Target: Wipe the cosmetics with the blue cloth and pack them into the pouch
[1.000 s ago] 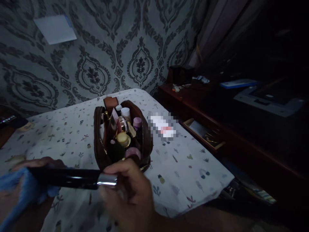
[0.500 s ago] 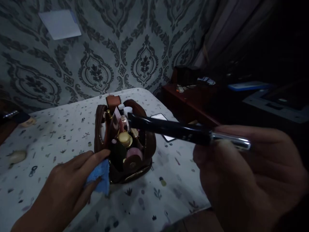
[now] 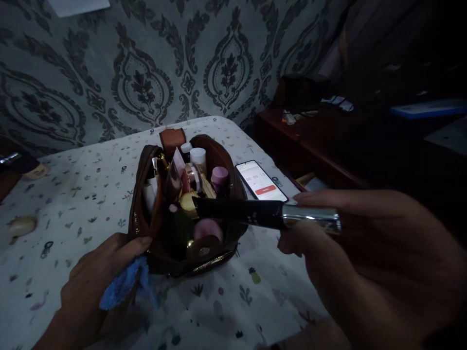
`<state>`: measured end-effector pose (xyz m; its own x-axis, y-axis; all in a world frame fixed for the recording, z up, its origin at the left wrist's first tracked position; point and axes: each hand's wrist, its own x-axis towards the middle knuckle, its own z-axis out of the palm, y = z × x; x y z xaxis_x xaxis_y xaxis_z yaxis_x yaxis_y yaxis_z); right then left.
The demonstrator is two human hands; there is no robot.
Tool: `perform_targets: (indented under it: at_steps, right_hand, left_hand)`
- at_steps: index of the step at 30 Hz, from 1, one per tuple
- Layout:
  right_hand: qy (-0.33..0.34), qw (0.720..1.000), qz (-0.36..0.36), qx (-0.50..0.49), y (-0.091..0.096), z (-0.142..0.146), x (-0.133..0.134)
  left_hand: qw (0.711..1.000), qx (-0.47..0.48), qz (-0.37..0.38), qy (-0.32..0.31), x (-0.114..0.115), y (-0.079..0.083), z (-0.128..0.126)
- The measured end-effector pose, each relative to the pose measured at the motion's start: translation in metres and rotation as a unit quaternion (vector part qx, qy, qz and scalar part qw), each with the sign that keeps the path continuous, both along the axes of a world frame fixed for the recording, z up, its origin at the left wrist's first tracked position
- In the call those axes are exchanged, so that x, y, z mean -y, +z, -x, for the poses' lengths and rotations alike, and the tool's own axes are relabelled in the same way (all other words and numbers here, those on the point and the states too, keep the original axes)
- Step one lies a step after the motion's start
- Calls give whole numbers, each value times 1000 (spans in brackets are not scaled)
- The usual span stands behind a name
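A brown makeup bag (image 3: 191, 265) stands unzipped on the table, packed with several cosmetics. Inside it are a white-capped bottle (image 3: 198, 158), a pink-capped bottle (image 3: 219, 176), a round gold lid (image 3: 189, 203) and a round pink item (image 3: 207, 230). My left hand (image 3: 91, 274) is closed on a crumpled blue cloth (image 3: 122, 288), its fingertips at the bag's left front edge. Between thumb and fingers, my right hand (image 3: 368, 253) grips a slim black cosmetic tube (image 3: 241, 212) with a silver end. The tube's black tip points left, above the bag's opening.
Right of the bag lies a phone (image 3: 260, 180) with its screen lit. A beige item (image 3: 22, 226) and a dark-capped bottle (image 3: 34, 167) are at the left of the patterned tablecloth (image 3: 91, 194). Beyond the table's right side stands a reddish-brown surface (image 3: 306, 141) with small objects.
My right hand has moved left and slightly down, lowering the tube toward the bag. My left hand has shifted slightly left and down, the cloth bunching. The view has moved nearer the bag.
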<state>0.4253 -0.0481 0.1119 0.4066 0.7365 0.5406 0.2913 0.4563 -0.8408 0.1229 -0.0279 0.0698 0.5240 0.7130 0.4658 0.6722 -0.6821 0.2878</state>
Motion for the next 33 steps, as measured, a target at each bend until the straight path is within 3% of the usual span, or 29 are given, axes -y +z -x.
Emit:
perform_targets:
  at_steps: [3, 9, 11, 15, 22, 29, 33]
  right_hand:
    - [-12, 999, 16, 39, 5, 3, -4]
    - [51, 994, -59, 74, 8, 7, -25]
    - [59, 994, -63, 65, 9, 12, -29]
    - [90, 995, -37, 13, 13, 28, -33]
    - [186, 982, 14, -11, 16, 49, -49]
    - [289, 957, 30, 11, 28, 58, -82]
    - [263, 965, 14, 8, 45, 49, -98]
  left_hand:
    - [999, 36, -10, 8, 0, 0, -5]
    - [999, 7, -14, -39, -5, -2, -7]
    - [999, 30, -18, -25, -6, -3, -11]
    - [997, 67, -11, 30, -3, -4, -20]
    - [998, 51, -23, 33, 0, 1, -21]
    - [999, 35, -29, 15, -2, 4, -22]
    - [998, 32, -42, 19, -2, 3, -22]
